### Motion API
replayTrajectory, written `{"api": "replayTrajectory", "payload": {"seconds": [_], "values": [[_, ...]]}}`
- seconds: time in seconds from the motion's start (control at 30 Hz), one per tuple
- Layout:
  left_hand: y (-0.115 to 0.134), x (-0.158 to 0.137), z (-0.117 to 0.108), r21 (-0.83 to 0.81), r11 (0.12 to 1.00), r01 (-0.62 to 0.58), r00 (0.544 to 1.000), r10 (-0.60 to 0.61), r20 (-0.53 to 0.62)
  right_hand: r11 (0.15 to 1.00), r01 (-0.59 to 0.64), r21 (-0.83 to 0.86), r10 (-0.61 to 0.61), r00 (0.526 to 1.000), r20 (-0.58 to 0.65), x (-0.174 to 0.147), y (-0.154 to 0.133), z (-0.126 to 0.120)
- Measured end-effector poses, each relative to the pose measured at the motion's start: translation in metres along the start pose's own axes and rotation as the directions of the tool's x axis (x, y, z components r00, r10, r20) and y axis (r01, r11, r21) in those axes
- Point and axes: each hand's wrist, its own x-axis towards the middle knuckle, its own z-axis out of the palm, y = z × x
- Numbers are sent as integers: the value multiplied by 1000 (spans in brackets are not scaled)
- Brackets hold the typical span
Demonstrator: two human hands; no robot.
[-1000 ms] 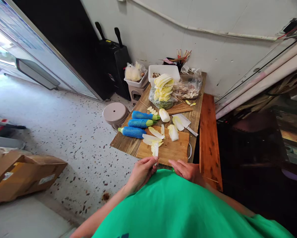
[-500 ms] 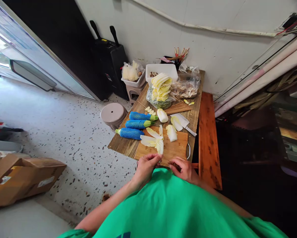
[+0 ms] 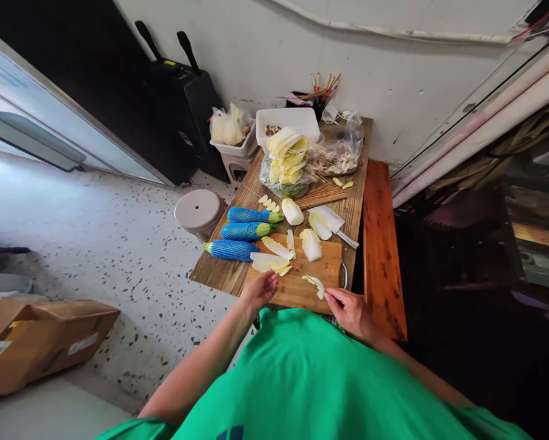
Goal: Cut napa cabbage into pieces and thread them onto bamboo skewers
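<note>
Crinkled cabbage leaf (image 3: 319, 285) pinched over a flat wooden board (image 3: 325, 266)

The right hand (image 3: 350, 311) is clamped on the leaf's pale end. Apart from it, the left hand (image 3: 259, 289) curls loosely near a broad, frilled leaf (image 3: 265, 261); whether it grips anything, I cannot tell. Farther across the grained bench (image 3: 219, 275) lie blue-netted zucchini (image 3: 232, 250), a metal cleaver (image 3: 335, 220), thin skewers (image 3: 322, 196) and piled yellow leaves (image 3: 287, 153).

Cabbage leaves (image 3: 278, 247) on cutting board (image 3: 329, 264)
</note>
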Motion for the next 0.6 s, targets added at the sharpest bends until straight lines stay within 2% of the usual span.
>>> {"api": "replayTrajectory", "payload": {"seconds": [0.13, 0.27, 0.47, 0.6], "values": [[40, 50, -7, -146, 989, -12, 990, -8, -138, 996, -82, 23, 82, 996, 26, -1, 12, -1], [66, 76, -2, -255, 967, 12, 986, -54, -160, 989, -150, -5, 150, 987, 53, -4, 22, 5], [67, 95, 10, -289, 957, -3, 980, -55, -193, 993, -119, -23, 120, 990, 78, -6, 26, 4], [57, 87, 0, -249, 968, 3, 981, -51, -188, 995, -72, -62, 75, 996, 40, -4, 23, 0]]}}
